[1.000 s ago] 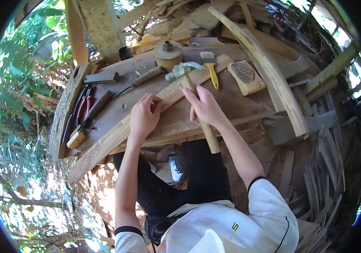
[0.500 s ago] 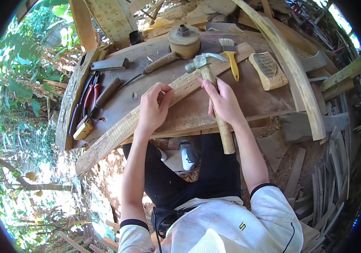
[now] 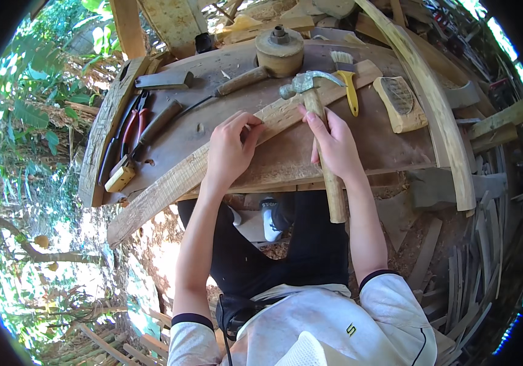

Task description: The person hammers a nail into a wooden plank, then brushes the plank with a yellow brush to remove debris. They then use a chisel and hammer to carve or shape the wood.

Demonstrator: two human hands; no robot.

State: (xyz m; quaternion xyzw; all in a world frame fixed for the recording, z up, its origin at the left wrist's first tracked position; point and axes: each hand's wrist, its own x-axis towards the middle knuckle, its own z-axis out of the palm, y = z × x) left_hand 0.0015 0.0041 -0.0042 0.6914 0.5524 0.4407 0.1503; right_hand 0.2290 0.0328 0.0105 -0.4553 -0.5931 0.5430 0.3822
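Observation:
A claw hammer [image 3: 336,198] is in my right hand [image 3: 338,145], gripped around the wooden handle below its metal head. The head hangs above a long wooden plank [image 3: 164,190] that lies slantwise over the workbench [image 3: 286,161]. My left hand [image 3: 230,149] is at the plank's middle, thumb and fingertips pinched together. Whatever is between those fingertips is too small to make out. Past the hammer lies a paintbrush [image 3: 350,91] with a yellow handle, close beside the plank's far end.
Left on the bench are red-handled pliers [image 3: 133,129], wooden-handled tools and a flat metal piece [image 3: 164,80]. A round wooden pot [image 3: 280,52] stands at the back. Right are a carved wooden block [image 3: 400,105] and a long curved pole [image 3: 438,116]. Scrap strips [image 3: 475,262] lie on the ground.
The view has shifted slightly, so the bench and its tools appear a little further right. Both hands keep their grips and stay nearly in place over the plank.

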